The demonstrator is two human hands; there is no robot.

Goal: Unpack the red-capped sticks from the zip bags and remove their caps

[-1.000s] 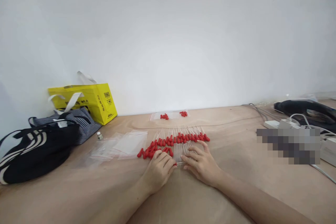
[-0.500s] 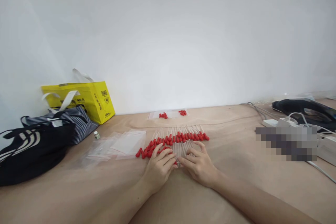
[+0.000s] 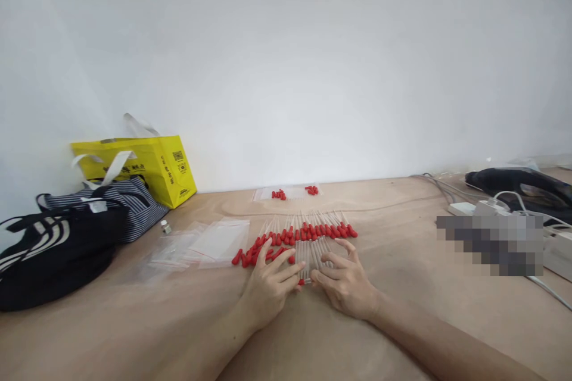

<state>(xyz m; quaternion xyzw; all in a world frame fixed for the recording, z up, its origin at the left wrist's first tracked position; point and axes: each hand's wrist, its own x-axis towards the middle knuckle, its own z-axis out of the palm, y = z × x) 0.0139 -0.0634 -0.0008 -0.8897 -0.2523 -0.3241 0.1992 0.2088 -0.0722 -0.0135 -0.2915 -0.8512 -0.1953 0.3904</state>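
Clear glass tubes (image 3: 308, 252) lie side by side between my hands, their upper ends fanned slightly. My left hand (image 3: 272, 280) is at their left, its thumb side closed at a small red rubber bulb (image 3: 301, 281) by the tubes' near ends; the thumb is mostly hidden. My right hand (image 3: 345, 280) rests at the right edge of the tubes, fingers bent and apart, with nothing seen gripped. Droppers with red bulbs (image 3: 319, 230) lie in a row just beyond. Several loose-looking red bulbs (image 3: 248, 258) are heaped beside my left fingers.
Clear zip bags (image 3: 223, 243) and a small bottle (image 3: 165, 227) lie left. Bagged red-bulbed droppers (image 3: 292, 193) lie near the wall. A yellow bag (image 3: 179, 172), striped bag (image 3: 143, 202) and black bag (image 3: 58, 256) stand far left. A power strip (image 3: 556, 244) and cables are right.
My right hand has drawn slightly right, away from the tubes' near ends, and its fingers have loosened. My left fingers have spread a little, showing more of the small red bulb.
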